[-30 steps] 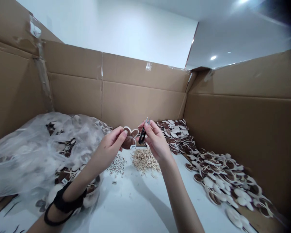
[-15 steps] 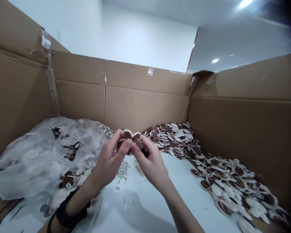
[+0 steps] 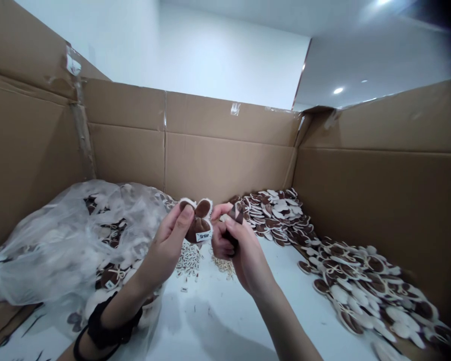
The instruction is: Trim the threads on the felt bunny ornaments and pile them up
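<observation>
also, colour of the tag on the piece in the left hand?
The tag is white with dark lettering; best seen in the head view.

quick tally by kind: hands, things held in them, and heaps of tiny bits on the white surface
Hands: 2 (left hand, right hand)
Brown piece with white edging, in the left hand: 1
Dark tool, partly hidden, in the right hand: 1
Heaps: 2 (whitish heap, cream heap)
Total: 6

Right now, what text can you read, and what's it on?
"Smile" (probable reading, slightly blurred): white label on the plush piece in the left hand.
Too small to read: tag on a brown piece at left.
Too small to read: loose tag on the table.
</observation>
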Demonstrator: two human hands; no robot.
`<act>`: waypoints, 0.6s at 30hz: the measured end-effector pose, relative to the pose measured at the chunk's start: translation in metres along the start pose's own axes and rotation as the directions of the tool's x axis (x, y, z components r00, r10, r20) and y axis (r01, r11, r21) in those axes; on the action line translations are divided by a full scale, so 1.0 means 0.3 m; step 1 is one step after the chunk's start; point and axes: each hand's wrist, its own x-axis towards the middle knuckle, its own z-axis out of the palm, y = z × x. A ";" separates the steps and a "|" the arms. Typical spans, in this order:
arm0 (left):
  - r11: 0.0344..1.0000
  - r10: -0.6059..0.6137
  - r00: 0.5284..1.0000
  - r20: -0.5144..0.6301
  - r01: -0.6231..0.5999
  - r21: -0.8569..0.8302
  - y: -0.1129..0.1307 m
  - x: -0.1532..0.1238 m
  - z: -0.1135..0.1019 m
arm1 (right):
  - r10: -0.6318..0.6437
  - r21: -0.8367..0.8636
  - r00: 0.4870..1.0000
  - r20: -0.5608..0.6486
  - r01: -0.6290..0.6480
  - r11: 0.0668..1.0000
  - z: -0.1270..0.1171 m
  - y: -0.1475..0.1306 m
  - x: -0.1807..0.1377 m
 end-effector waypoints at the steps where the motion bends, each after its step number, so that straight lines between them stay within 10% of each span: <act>1: 1.000 0.013 1.000 -0.025 -0.013 0.017 0.000 0.001 -0.001 | -0.034 -0.013 0.999 -0.030 0.034 0.999 0.004 -0.004 -0.007; 12: 0.883 0.249 0.966 -0.074 -0.195 0.426 0.036 -0.016 0.035 | -0.105 -0.571 0.990 -0.097 0.032 0.821 0.066 0.002 -0.091; 18: 0.949 0.142 0.987 -0.075 -0.114 0.293 0.043 -0.012 0.042 | -0.172 -0.753 0.984 -0.032 0.089 0.651 0.066 -0.005 -0.066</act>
